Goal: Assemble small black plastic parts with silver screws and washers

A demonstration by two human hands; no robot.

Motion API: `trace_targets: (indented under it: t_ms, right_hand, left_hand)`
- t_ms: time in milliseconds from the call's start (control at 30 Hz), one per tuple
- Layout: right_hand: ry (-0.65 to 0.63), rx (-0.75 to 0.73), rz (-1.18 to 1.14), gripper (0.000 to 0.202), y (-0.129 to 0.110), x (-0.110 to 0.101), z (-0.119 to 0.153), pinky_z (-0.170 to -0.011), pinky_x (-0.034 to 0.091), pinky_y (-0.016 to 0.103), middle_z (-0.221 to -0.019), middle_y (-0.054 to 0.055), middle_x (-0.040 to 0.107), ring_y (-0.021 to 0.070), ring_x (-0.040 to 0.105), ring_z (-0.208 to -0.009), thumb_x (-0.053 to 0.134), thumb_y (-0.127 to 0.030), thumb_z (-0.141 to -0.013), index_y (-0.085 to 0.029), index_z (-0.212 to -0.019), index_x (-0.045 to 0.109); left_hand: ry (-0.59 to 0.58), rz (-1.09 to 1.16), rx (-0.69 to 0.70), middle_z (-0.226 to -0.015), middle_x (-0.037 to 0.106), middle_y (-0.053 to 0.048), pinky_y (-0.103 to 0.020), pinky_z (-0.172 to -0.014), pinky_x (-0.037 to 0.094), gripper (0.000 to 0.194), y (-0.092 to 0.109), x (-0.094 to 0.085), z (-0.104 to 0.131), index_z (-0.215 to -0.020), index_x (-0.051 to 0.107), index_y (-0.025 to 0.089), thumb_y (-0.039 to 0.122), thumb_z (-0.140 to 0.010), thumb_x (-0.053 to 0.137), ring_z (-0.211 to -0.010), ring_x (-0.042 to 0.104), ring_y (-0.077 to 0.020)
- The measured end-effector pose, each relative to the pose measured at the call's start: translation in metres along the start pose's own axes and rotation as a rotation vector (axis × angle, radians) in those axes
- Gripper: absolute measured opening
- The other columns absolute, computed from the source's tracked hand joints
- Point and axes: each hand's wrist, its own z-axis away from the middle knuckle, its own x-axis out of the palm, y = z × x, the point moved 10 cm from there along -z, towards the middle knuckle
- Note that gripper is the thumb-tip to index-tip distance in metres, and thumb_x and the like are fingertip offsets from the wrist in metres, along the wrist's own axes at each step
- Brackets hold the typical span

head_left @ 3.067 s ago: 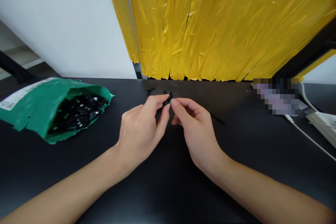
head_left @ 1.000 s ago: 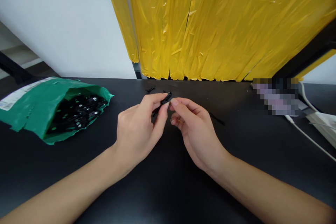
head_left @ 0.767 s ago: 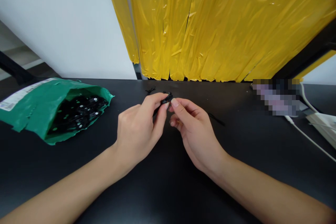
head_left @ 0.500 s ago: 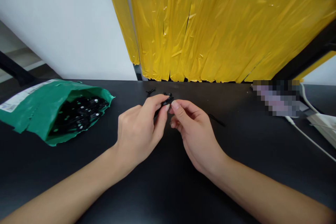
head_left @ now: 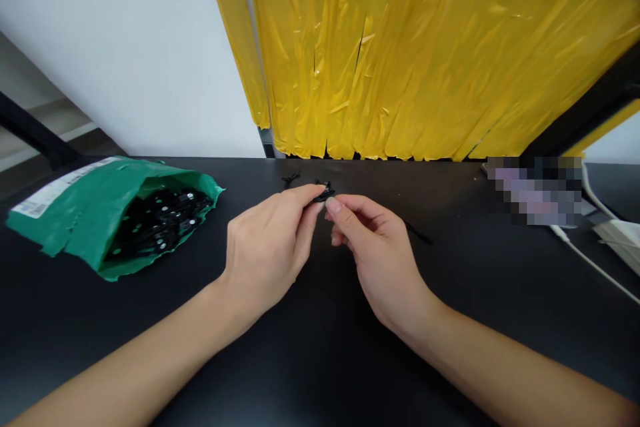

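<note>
At the middle of the black table, my left hand (head_left: 267,247) pinches a small black cable-like piece (head_left: 325,195) between thumb and fingertips. My right hand (head_left: 377,247) meets it from the right, its thumb and index finger closed at the right end of the same piece. Much of the piece is covered by the fingers, so its exact kind does not show. Just behind the hands lies a thin, curled black scrap (head_left: 291,178). To the right of my right hand, a thin black strip (head_left: 419,233) rests on the table.
On the left lies a torn-open green plastic bag (head_left: 85,227), full of black pieces with shiny round spots. At the back right are a blurred-out flat object (head_left: 535,193), a white cable (head_left: 595,267) and a white box (head_left: 620,243). Yellow plastic sheeting (head_left: 400,60) hangs behind the table.
Both hands keep their hold on the black piece, with only slight finger movement. The whole view has shifted a little, so everything sits slightly lower and further right.
</note>
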Motion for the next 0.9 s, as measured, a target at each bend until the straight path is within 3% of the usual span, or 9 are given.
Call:
trace_targets:
  t_ms: [333,500,700,900]
  right_hand:
    - [0.037,-0.06,0.126,0.016,-0.004,-0.006,0.003,-0.066,0.049,0.027,-0.072,-0.003,0.065,0.0118,0.056,-0.066,0.076,-0.035,-0.092,-0.022,-0.084,0.079]
    - [0.053,-0.011,0.02,0.015,0.004,-0.007,0.004,-0.067,0.047,0.028,-0.077,-0.003,0.065,0.0115,0.055,-0.068,0.08,-0.038,-0.09,-0.023,-0.09,0.077]
    - [0.044,-0.015,0.012,0.02,0.004,-0.004,0.006,-0.065,0.044,0.029,-0.078,-0.002,0.064,0.0119,0.052,-0.067,0.078,-0.041,-0.092,-0.022,-0.085,0.077]
    - [0.051,-0.002,-0.012,0.012,0.004,-0.004,0.006,-0.067,0.049,0.027,-0.077,-0.003,0.067,0.0116,0.056,-0.068,0.082,-0.035,-0.087,-0.024,-0.089,0.079]
  left_hand:
    - [0.005,0.014,0.075,-0.106,0.084,-0.005,-0.033,-0.085,0.066,0.021,0.007,-0.001,-0.001,-0.122,0.069,0.022,0.02,-0.101,0.064,-0.091,0.082,-0.0217]
    - [0.049,-0.025,0.069,-0.105,0.084,-0.004,-0.032,-0.08,0.065,0.023,0.008,-0.002,0.002,-0.123,0.069,0.024,0.021,-0.1,0.067,-0.085,0.082,-0.0209]
    - [0.073,-0.055,0.063,-0.099,0.084,-0.003,-0.032,-0.072,0.063,0.023,0.01,-0.004,0.003,-0.124,0.068,0.024,0.021,-0.101,0.066,-0.075,0.08,-0.0188]
    - [0.089,-0.062,0.073,-0.097,0.084,-0.002,-0.034,-0.065,0.06,0.022,0.01,-0.005,0.001,-0.121,0.068,0.022,0.021,-0.1,0.067,-0.068,0.078,-0.0193]
